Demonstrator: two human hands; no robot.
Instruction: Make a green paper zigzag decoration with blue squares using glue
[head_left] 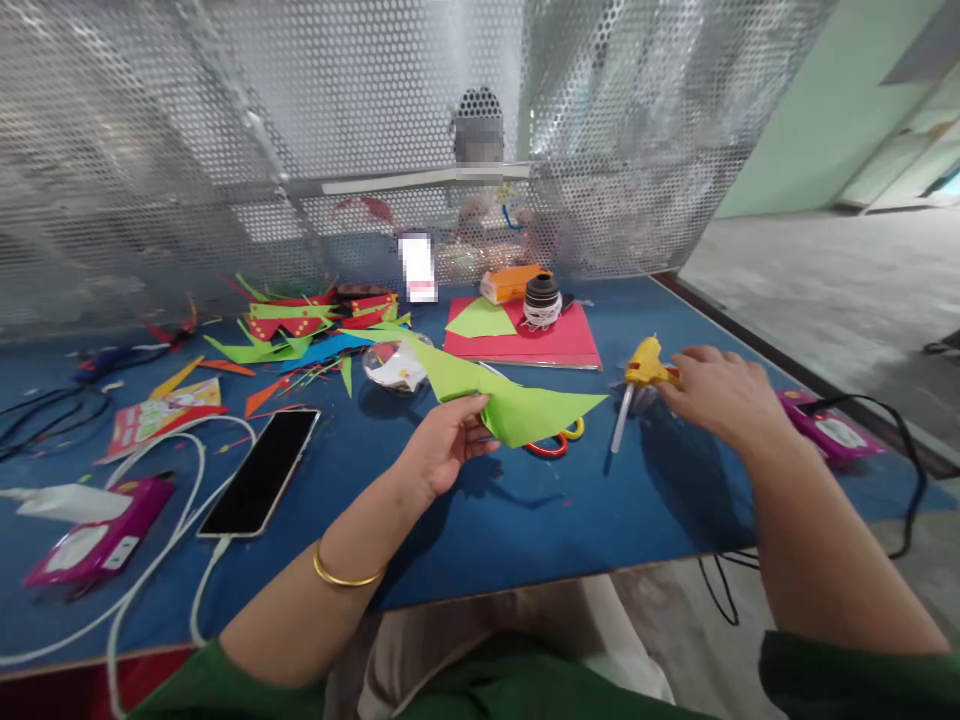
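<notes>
While left hand (442, 445) pinched green paper (517, 400), right hand (716, 395) closed on glue gun (646, 368); gluing step, nozzle needs aiming at fold.

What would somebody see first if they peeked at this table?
Probably the bright green folded paper pinched in the left hand at the middle of the blue table. Next, the yellow glue gun under the right hand, and the black phone lying to the left.

Single head-worn view, looking forward and down, close over the blue table (525, 520)
</notes>
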